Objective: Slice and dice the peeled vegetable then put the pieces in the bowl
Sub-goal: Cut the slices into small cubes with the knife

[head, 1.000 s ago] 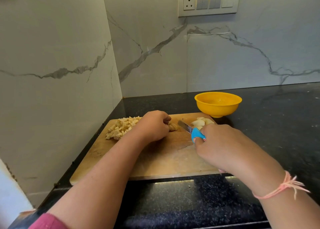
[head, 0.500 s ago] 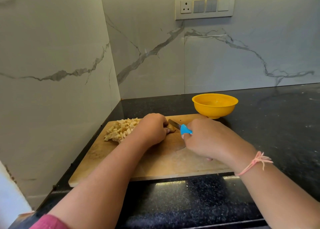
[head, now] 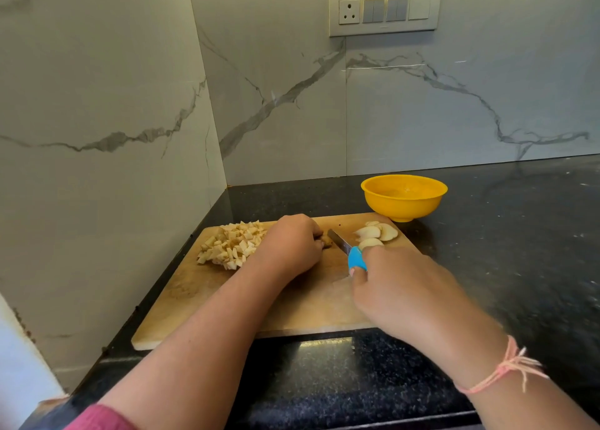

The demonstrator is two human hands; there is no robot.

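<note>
A wooden cutting board point(head: 311, 303) lies on the black counter. A heap of pale diced pieces point(head: 232, 246) sits at its far left. My left hand point(head: 290, 246) curls over a small piece of the vegetable point(head: 326, 241), mostly hidden under the fingers. My right hand point(head: 399, 286) grips a knife point(head: 345, 249) with a blue handle; its blade rests just right of that piece. Several pale slices point(head: 376, 233) lie at the board's far right. The yellow bowl point(head: 404, 197) stands behind the board, with nothing visible in it.
Marble walls close the corner at the left and back, with a switch panel point(head: 384, 10) high on the back wall. The black counter point(head: 519, 234) stretches to the right of the board. The counter's front edge runs under my forearms.
My right hand moved left with the knife toward the held piece, then drew back right, uncovering the slices. My left hand stayed in place.
</note>
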